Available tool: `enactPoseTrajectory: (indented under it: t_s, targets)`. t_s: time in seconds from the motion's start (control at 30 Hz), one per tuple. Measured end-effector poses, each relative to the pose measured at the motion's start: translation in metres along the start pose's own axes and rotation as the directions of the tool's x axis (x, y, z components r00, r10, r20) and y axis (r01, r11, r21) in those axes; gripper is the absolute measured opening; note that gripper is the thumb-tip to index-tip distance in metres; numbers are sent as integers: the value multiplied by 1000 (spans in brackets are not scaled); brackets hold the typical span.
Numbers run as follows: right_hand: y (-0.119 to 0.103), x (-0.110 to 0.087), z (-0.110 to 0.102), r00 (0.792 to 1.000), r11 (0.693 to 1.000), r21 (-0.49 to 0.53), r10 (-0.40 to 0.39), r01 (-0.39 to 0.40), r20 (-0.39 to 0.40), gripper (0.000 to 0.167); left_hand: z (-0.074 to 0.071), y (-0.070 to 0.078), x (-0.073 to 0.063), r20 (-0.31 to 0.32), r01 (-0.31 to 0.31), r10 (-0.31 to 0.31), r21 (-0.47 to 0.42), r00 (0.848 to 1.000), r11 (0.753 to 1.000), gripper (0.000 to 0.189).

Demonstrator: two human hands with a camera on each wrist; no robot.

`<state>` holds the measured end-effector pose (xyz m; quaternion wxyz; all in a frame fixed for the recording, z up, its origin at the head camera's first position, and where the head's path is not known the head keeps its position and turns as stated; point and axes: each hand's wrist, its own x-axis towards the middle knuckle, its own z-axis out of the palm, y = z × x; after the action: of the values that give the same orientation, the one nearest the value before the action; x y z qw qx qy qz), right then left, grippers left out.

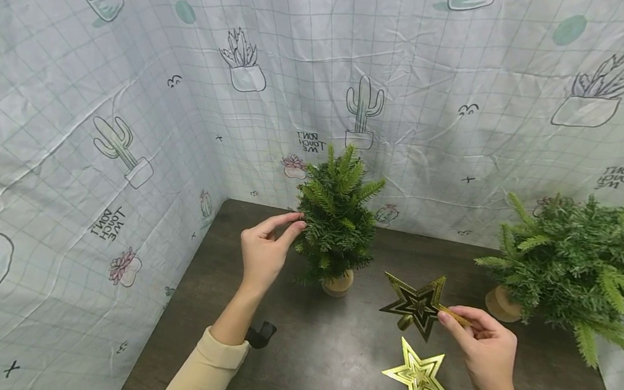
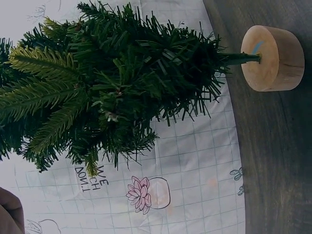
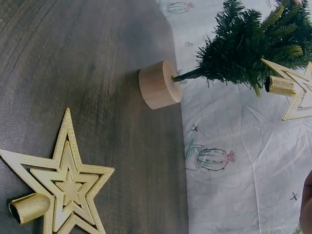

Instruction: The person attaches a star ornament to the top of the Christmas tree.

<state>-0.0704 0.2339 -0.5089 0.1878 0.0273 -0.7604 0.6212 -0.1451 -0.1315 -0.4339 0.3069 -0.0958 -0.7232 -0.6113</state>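
A small artificial Christmas tree [image 1: 337,222] stands upright on its round wooden base [image 2: 273,58]. At its left side, my left hand [image 1: 263,253] pinches the outer greenery between thumb and forefinger. My right hand [image 1: 485,343] grips one point of a gold star tree topper [image 1: 419,305], held up to the right of the tree with its socket downward. In the right wrist view this star [image 3: 297,92] overlaps the tree's foliage. Below it, a second gold star topper [image 1: 420,378] lies flat on the dark table, its tube-shaped socket [image 3: 30,208] showing.
To the right, another artificial tree [image 1: 584,268] leans over on its side, its wooden base [image 1: 503,303] toward the middle. A patterned cloth [image 1: 409,104] hangs behind and to the left of the wooden table [image 1: 302,367]. A small black object [image 1: 262,334] shows beside the left cuff.
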Motion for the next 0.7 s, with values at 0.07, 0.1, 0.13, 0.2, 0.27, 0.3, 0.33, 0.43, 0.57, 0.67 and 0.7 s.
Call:
enactPoseTrajectory:
  t_s: [0.07, 0.1, 0.13, 0.2, 0.27, 0.3, 0.33, 0.43, 0.57, 0.67, 0.7]
  targets:
    - [-1, 1, 0, 1000, 1000, -5, -3, 3, -4, 19, 0, -9, -1, -8, 3, -3, 8, 1000, 1000, 17]
    - [-2, 2, 0, 1000, 1000, -3, -3, 3, -8, 19, 0, -13, -1, -10, 1, -1, 11, 1000, 1000, 17]
    - [-3, 3, -1, 1000, 1000, -9, -4, 4, -11, 19, 0, -16, -2, -13, -1, 1, 11, 1000, 1000, 17]
    - [-5, 4, -1, 1000, 1000, -16, -2, 1, -18, 19, 0, -18, -2, -17, -7, 7, 7, 1000, 1000, 16]
    - [-6, 5, -2, 1000, 1000, -15, 5, -5, -24, 19, 0, -20, -2, -19, -19, 19, 7, 1000, 1000, 16]
    - [-6, 6, -2, 1000, 1000, -19, 6, -7, -28, 19, 0, -20, -2, -20, -23, 23, 7, 1000, 1000, 16]
    - [-6, 6, -3, 1000, 1000, -25, 7, -7, -30, 19, 0, -20, -2, -20, -25, 25, 5, 999, 1000, 16]
    - [-8, 8, -3, 999, 1000, -25, 7, -8, -44, 19, 0, -20, -2, -26, -32, 32, 6, 999, 999, 16]
    - [-12, 11, -3, 999, 1000, 4, -4, 4, -50, 19, 0, -21, -3, -32, -35, 35, -4, 999, 999, 15]
    - [-16, 13, -3, 999, 1000, 10, -22, 22, -46, 19, 0, -21, -4, -33, -32, 32, -10, 999, 999, 15]
    - [-17, 14, -4, 999, 1000, 8, -26, 26, -46, 19, 0, -20, -4, -33, -31, 31, -12, 999, 999, 15]
